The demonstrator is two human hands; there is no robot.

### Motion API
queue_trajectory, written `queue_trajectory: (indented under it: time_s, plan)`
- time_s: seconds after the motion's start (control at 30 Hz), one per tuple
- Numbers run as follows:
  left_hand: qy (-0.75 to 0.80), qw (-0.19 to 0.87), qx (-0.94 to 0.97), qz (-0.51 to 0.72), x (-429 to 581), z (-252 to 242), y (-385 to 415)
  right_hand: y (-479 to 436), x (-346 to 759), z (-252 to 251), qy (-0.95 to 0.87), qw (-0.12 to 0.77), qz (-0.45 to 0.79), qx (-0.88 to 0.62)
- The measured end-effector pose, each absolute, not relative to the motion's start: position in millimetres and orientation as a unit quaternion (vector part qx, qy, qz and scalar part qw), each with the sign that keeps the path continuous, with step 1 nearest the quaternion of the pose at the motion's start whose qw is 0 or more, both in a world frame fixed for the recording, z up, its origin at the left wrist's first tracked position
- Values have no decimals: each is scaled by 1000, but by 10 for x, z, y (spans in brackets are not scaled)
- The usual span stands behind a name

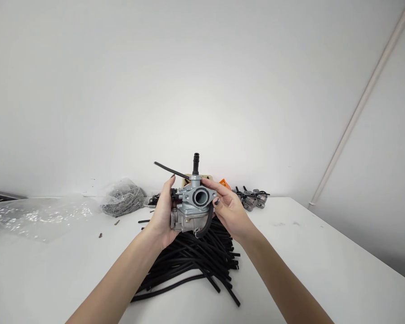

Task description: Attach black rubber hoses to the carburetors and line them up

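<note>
A silver carburetor (pixel 189 211) is held up in the middle of the view, its round bore facing me. My left hand (pixel 162 216) grips its left side, thumb up along the edge. My right hand (pixel 230 209) holds the right side, with the fingertips at the top and the thumb near the oval flange. A black rubber cap (pixel 196 164) stands upright on top. One thin black hose (pixel 170 169) sticks out to the upper left, and another (pixel 207 225) curves down the right side. Below lies a pile of black rubber tubes (pixel 192 256) on the white table.
Several more carburetors (pixel 251 200) sit at the back right beside an orange object (pixel 225 184). A clear bag of dark parts (pixel 123 198) and loose plastic wrap (pixel 43 218) lie at the back left. A beige container (pixel 206 177) is behind the held carburetor.
</note>
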State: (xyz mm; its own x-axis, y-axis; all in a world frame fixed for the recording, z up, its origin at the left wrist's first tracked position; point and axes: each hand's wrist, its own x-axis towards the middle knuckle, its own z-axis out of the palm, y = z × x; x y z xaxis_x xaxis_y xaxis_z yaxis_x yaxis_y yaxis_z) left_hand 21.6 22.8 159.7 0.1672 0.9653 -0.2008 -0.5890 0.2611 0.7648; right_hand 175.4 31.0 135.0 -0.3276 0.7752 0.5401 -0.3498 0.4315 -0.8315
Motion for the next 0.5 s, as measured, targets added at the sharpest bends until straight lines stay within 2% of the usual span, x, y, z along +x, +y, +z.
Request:
queue_trajectory:
  time_s: [0.5]
  plan:
    - [329, 742, 270, 518, 260, 1599, 205, 301, 1777, 1362, -633, 543, 541, -107]
